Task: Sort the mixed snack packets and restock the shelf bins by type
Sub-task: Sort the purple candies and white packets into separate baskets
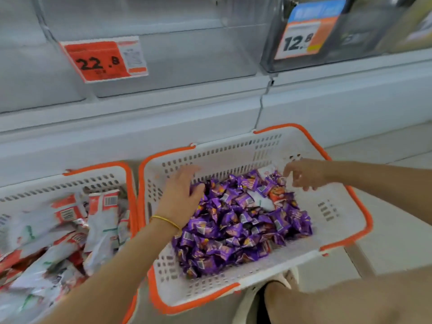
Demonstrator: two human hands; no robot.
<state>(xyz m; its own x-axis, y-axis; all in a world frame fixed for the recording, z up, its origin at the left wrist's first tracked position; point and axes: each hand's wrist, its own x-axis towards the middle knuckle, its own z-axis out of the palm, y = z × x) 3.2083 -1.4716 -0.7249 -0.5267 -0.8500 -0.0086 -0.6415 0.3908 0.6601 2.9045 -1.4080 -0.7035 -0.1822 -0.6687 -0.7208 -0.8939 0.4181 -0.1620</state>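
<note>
A white basket with orange rim (339, 213) sits on the floor and holds a heap of purple snack packets (236, 228), with an orange packet (277, 192) and a white one (261, 201) mixed in near the back. My left hand (181, 195) lies flat, fingers spread, on the left edge of the purple heap. Over the back right of the heap, my right hand (304, 174) hovers with fingers loosely curled and nothing held. A second basket (105, 170) at the left holds white-and-red packets (70, 230).
Clear shelf bins stand above: one (187, 50) with a red 22.8 price tag (102, 59), another (350, 40) with a 12.8 tag (301, 40). A white shelf base (163, 127) runs behind the baskets. My knee (339, 300) is at the lower right.
</note>
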